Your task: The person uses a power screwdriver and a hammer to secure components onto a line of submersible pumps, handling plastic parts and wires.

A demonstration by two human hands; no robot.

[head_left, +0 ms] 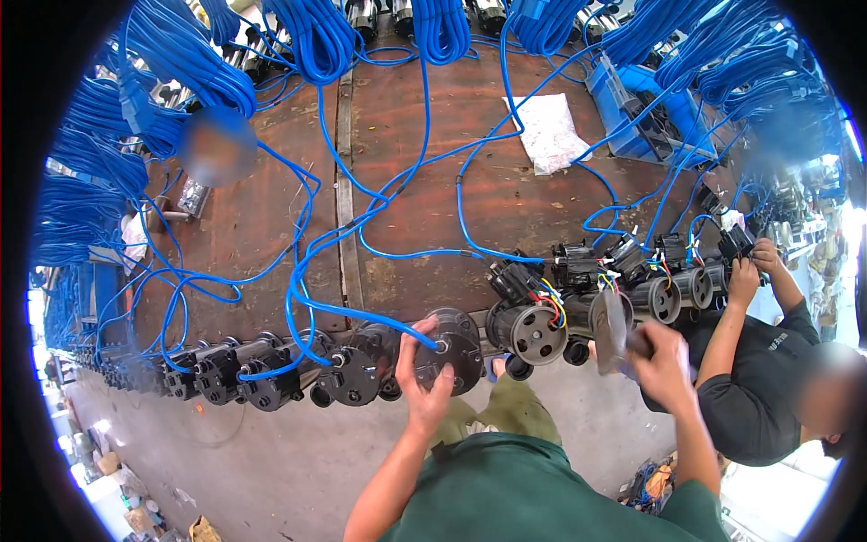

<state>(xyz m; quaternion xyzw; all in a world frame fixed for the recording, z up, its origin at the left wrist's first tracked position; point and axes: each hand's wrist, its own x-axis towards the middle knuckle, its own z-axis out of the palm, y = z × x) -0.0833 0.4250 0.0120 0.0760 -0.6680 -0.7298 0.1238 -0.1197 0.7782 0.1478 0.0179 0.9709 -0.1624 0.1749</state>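
Observation:
My left hand (423,387) grips the left part of a black round end cap (459,354), thumb and finger against its face. A blue cable (379,318) enters the cap's middle. My right hand (664,366) is closed round the handle of a mallet (610,331), its grey-brown head raised upright and blurred. Behind the mallet, an open metal cylinder (535,334) shows a round face with holes. Coloured wires run from it to a black cap unit (515,280) above. To the left sits another capped cylinder (352,375).
Blue cables cross the brown tabletop (253,217), with coiled bundles (316,41) along the far side. A blue crate (632,117) and white bag (549,131) lie at the far right. A co-worker (750,361) handles a black part at right. Capped cylinders line the near edge.

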